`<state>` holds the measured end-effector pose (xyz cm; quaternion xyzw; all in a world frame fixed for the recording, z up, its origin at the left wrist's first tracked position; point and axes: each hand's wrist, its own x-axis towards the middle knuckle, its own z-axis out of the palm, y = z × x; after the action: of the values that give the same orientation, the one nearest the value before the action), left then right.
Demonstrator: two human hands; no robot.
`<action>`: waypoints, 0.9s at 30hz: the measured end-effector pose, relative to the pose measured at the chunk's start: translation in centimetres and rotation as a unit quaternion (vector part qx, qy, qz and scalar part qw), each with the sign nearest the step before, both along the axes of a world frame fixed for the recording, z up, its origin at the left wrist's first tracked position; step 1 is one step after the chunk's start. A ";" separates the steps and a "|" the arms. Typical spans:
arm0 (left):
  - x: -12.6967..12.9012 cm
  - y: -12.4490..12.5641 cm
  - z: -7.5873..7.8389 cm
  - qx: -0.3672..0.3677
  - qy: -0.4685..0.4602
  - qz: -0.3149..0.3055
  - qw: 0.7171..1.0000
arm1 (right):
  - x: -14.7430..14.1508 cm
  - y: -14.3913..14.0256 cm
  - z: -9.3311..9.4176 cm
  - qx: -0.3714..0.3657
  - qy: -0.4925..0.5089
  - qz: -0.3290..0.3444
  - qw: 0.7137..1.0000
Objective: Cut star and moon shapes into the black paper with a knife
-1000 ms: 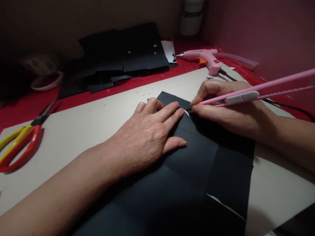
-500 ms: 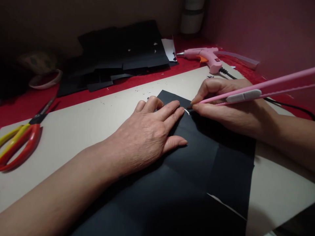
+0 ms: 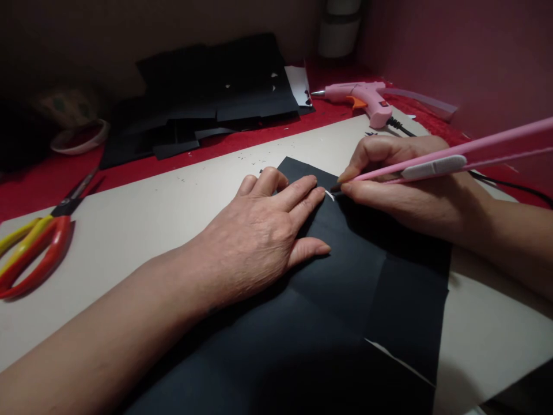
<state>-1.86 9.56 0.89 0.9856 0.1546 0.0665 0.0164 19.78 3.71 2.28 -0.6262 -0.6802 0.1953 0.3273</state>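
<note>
At right grip: narrow pinch on pink slider knife, low and pencil-like near the dark tip, presumably for fine control. Tip down at black sheet, just beside a small white curve, seemingly a slit. Under left grip: same sheet, toward its far corner. Palm down, thumb apart, nothing held; probably pressing to stop any slide. Index fingertip right by the curve. Below both grips, pale board, perhaps shielding the red-covered table. Nearer than right grip, longer white slit in the same sheet. Well left of left grip, scissors, apparently parked aside. Beyond right grip, glue gun, nozzle leftward. Beyond left grip, stacked black sheets, likely set back for elbow room.
</note>
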 end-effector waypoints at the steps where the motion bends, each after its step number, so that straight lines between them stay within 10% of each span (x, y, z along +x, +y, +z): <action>1: 0.0 0.0 0.0 0.000 0.000 0.001 1.000 | 0.0 0.0 0.0 0.000 -0.004 -0.001 1.000; 27: 0.0 0.0 -0.1 0.015 0.002 0.001 1.000 | -0.2 -0.2 0.1 -0.003 0.023 -0.018 1.000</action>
<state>-1.88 9.57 0.82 0.9857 0.1545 0.0670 0.0018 19.59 3.52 2.42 -0.6347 -0.6604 0.2055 0.3447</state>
